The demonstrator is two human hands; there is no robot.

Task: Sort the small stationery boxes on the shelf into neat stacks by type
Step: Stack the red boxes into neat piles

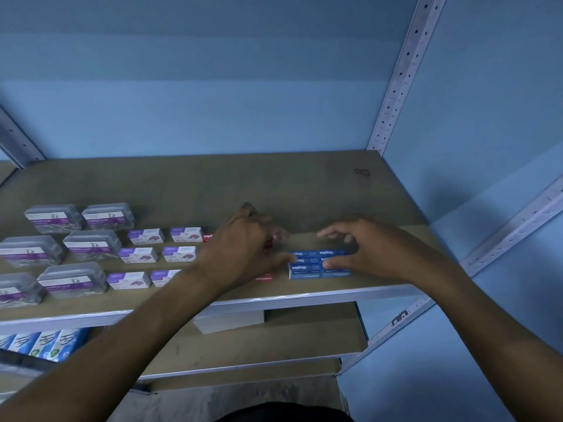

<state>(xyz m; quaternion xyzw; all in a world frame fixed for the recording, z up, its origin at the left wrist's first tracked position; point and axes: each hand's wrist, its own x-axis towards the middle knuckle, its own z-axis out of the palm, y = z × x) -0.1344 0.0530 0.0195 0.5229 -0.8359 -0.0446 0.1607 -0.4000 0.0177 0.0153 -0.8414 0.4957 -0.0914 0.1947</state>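
Blue staples boxes (pixel 316 264) lie packed together near the shelf's front edge, right of centre. My right hand (pixel 362 248) hovers over them with fingers spread and the thumb touching the group's right side. My left hand (pixel 243 239) covers several red staples boxes (pixel 264 278), its thumb against the blue group's left side; I cannot tell whether it grips one. White-and-purple small boxes (pixel 138 254) sit in two columns left of the hand. Clear plastic paper clip boxes (pixel 91 243) with purple labels fill the far left.
The wooden shelf (pixel 274 184) has bare board behind the hands, with a small rubber band (pixel 361 172) at the back right. Perforated metal uprights (pixel 405 71) frame the corners. The lower shelf holds a white box (pixel 228 321) and blue-and-white packs (pixel 45 342).
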